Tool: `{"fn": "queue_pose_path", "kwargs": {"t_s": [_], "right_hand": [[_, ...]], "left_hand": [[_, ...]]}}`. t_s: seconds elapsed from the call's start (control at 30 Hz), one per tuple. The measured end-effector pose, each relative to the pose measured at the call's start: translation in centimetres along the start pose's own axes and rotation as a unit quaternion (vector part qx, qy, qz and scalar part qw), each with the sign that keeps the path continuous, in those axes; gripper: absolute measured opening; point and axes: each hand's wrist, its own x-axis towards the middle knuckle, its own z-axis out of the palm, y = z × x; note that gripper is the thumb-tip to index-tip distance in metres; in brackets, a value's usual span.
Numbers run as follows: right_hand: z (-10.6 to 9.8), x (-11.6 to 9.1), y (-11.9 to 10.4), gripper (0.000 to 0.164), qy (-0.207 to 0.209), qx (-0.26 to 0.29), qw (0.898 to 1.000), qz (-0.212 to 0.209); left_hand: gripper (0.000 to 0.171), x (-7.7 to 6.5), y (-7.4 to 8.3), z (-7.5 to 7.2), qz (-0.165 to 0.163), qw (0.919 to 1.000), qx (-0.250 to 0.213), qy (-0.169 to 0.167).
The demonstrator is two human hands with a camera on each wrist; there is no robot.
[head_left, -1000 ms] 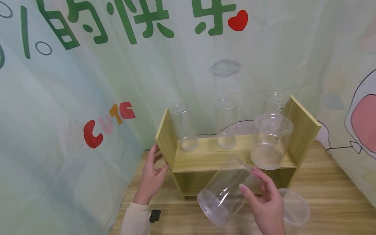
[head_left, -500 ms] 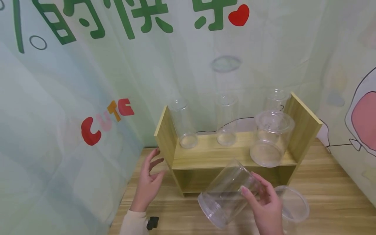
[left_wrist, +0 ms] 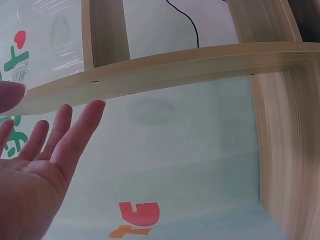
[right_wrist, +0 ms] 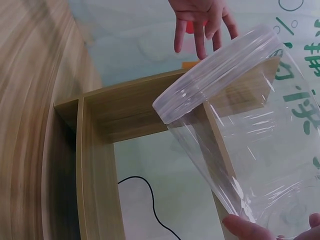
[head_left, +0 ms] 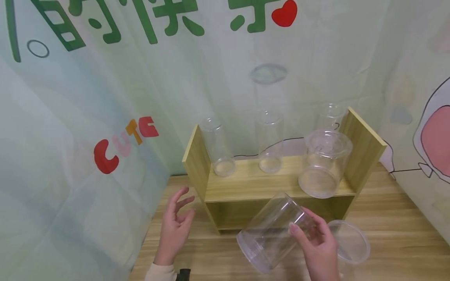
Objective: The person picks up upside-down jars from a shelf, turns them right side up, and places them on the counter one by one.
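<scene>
My right hand (head_left: pixel 318 242) grips a clear plastic jar (head_left: pixel 270 234) near one end, thumb on the near side. The jar is tilted in front of the small wooden shelf (head_left: pixel 253 187), and its wide ribbed lid end (right_wrist: pixel 215 75) points down and left in the head view. Nothing shows inside the jar. Left of the shelf, apart from its side panel (head_left: pixel 197 162), my left hand (head_left: pixel 175 224) has its fingers spread and loosely bent, holding nothing. In the left wrist view, its fingertips overlap the shelf's board (left_wrist: pixel 160 75).
Two slim clear jars, a left one (head_left: pixel 218 148) and a middle one (head_left: pixel 270 142), stand on the upper board. At right are a wider jar (head_left: pixel 319 183) by the front edge and a slim one (head_left: pixel 330 117) behind. Another clear jar (head_left: pixel 351 246) stands on the wooden table (head_left: pixel 397 218).
My left hand has come away from the shelf's left side panel and moved down toward me. My right hand keeps its hold on the tilted jar, which has hardly moved.
</scene>
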Motion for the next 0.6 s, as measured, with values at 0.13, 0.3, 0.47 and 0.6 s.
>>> {"fn": "queue_pose_path", "kwargs": {"t_s": [0.13,0.3,0.47,0.6], "right_hand": [[-0.1,0.0,0.0,0.048,0.002,-0.001,1.000,0.011],[-0.2,0.0,0.4,0.047,0.002,0.005,1.000,0.012],[-0.4,0.0,0.9,0.043,0.001,0.025,1.000,0.001],[-0.5,0.0,1.2,0.042,0.008,0.020,1.000,0.014]], "left_hand": [[0.067,-0.4,-0.1,0.3,0.010,0.9999,-0.008,0.003],[0.067,-1.3,-0.2,0.9,0.030,0.9995,-0.009,-0.001],[0.067,-2.3,-0.5,1.7,0.030,0.9993,-0.024,-0.004],[0.064,-3.4,-0.9,2.5,0.028,0.9990,-0.034,-0.011]]}}
